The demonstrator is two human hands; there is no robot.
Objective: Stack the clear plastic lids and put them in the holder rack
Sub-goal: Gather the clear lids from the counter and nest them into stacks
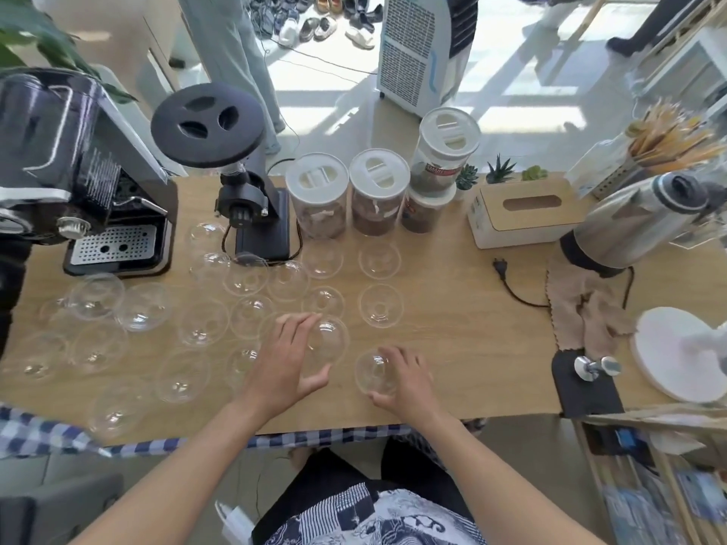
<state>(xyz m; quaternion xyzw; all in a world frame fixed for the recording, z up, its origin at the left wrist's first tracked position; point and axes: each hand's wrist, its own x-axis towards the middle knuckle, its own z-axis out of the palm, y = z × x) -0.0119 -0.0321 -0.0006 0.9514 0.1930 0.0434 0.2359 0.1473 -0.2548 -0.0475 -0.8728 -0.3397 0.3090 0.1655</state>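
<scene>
Several clear dome lids lie scattered over the wooden table [452, 332], most of them left of centre. My left hand [289, 359] wraps around one clear lid [328, 342], fingers over its top and thumb at its near side. My right hand [401, 381] grips another clear lid [373, 371] close to the table's front edge, fingers over its right side. Two more lids [381, 306] sit just behind my hands. No holder rack can be told apart in the view.
An espresso machine [78, 182] and a black grinder [251, 206] stand at the back left. Three white-capped jars [346, 198] and a wooden tissue box [527, 210] line the back. A steel kettle [633, 226], cloth and a white round stand [676, 352] fill the right.
</scene>
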